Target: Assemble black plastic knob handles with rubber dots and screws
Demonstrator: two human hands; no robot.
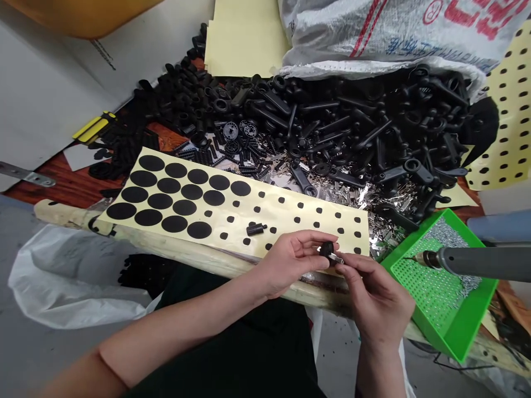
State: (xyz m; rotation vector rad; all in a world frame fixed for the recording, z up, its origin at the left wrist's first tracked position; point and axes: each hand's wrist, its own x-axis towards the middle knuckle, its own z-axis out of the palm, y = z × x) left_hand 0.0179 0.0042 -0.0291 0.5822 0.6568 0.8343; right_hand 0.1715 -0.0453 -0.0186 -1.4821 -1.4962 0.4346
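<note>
Worktop (pixel 70 185): reddish wood; carries the stock of parts.
Sack (pixel 381 33): white, woven, red and blue print; lies at the far edge, behind the part pile.
Part pile (pixel 344 124): black lever-shaped pieces, heaped; bright metal strips scattered at its near edge.
Sheet (pixel 286 213): pale yellow; large black discs at left, small black dots at right.
Basket (pixel 477 320): green, perforated; contains small silvery screws (pixel 448 235); grey driver (pixel 489 261) extends over it.
Hands: left hand (pixel 286 262) pinches a black piece (pixel 327 249); right hand (pixel 373 298) fingers a metal clip (pixel 337 258) against it, above the sheet's near edge.
Loose cylinder (pixel 256 229): black; lies on the sheet, left of the hands.
</note>
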